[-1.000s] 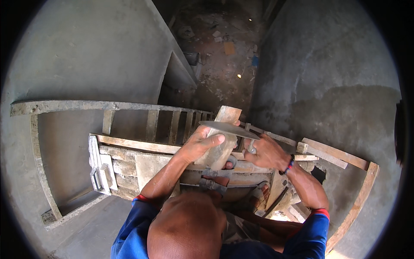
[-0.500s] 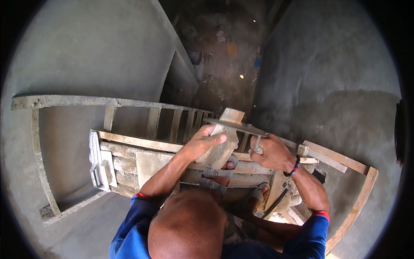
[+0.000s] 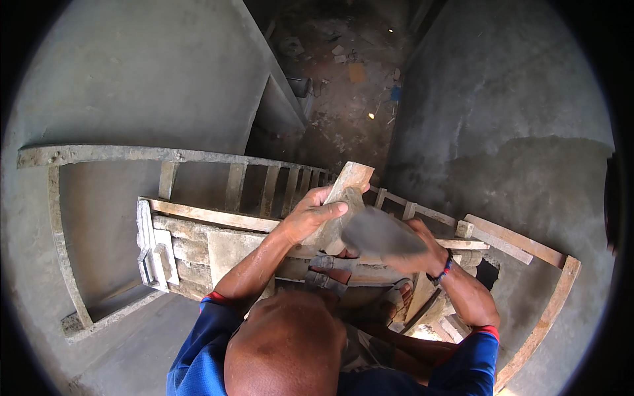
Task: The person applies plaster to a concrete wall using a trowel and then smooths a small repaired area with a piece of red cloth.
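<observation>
My left hand [image 3: 310, 218] is closed around a short wooden board [image 3: 354, 177], pale and smeared with what looks like mortar, tilted up in front of me. In my right hand [image 3: 422, 247], fingers wrapped round its handle, is a trowel [image 3: 383, 232] with a broad dark metal blade. Motion blurs the blade, which overlaps the board's right side; whether the two touch I cannot tell. My right fingers are partly behind the trowel.
Below my hands lies a plank platform [image 3: 241, 254], with a metal finishing trowel [image 3: 155, 261] at its left end. Ladder-like wooden rails [image 3: 119, 155] run beyond it. Grey plastered walls [image 3: 515, 86] rise either side. Far down, debris lies on the floor [image 3: 343, 99].
The trowel blade has swung down from across the board's upper part and now shows its flat face. My right hand has dropped slightly and turned. My left hand stays nearly still.
</observation>
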`<state>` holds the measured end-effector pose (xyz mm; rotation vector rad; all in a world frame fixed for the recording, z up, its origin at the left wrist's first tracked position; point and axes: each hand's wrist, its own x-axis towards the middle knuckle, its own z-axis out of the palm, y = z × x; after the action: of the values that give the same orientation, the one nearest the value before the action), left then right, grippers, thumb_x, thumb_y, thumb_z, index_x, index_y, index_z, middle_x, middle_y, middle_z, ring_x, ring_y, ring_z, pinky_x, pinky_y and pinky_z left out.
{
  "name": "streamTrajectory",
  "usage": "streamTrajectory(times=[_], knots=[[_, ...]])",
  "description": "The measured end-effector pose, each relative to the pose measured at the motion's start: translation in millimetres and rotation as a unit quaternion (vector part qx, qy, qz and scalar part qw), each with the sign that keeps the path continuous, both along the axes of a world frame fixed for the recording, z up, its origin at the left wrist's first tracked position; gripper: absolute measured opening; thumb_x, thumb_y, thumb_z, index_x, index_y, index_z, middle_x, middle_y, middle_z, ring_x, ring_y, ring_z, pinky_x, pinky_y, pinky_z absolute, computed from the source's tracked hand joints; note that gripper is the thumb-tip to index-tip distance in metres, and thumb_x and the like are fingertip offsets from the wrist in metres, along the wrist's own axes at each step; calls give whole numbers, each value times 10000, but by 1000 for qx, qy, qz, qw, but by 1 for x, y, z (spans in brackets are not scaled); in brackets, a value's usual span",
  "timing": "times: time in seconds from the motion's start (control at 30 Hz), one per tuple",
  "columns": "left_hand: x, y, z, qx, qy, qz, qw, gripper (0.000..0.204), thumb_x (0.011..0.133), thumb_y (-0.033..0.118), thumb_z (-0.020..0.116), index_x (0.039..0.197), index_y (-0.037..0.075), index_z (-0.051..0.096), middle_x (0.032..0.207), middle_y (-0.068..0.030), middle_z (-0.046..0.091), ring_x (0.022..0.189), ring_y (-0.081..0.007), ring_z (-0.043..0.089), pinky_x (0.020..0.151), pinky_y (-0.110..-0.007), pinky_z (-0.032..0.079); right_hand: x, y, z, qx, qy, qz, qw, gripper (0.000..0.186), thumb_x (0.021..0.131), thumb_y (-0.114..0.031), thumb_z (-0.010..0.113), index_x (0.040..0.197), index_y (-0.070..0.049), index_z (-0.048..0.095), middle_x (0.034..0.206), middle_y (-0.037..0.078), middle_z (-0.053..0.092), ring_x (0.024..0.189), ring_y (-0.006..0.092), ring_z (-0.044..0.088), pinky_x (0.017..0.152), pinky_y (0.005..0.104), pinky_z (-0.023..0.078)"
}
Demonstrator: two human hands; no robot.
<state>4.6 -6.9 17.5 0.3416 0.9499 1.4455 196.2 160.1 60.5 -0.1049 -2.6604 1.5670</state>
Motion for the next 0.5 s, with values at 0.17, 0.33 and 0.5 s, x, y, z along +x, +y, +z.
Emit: streamTrajectory(times=[0.17,0.33,0.5], knots=[[2,-7,-6,-41,-66,-1,997,649,900,249,708,1426,-33,451,1328,-141,592,1061,-263,659,933,-425,550,-11,12,-5,59,-203,-5,977,138,787,-140,635,861,-36,584,685,198,573,682,390,626,620,464,487],[7,-5,-12,-30,-49,13,998,544,926,204,691,1400,10,505,1142,-98,668,1018,-177,646,927,-347,533,2,2,-10,-16,-14,56,998,277,799,-215,606,957,8,649,702,252,634,770,424,666,749,484,533],[4,-9,-8,-23,-69,-23,997,494,943,184,667,1390,25,528,1160,-68,660,1052,-135,620,942,-304,501,-15,8,3,61,-238,23,969,168,805,-205,608,877,-53,611,667,196,586,740,403,621,779,489,484]])
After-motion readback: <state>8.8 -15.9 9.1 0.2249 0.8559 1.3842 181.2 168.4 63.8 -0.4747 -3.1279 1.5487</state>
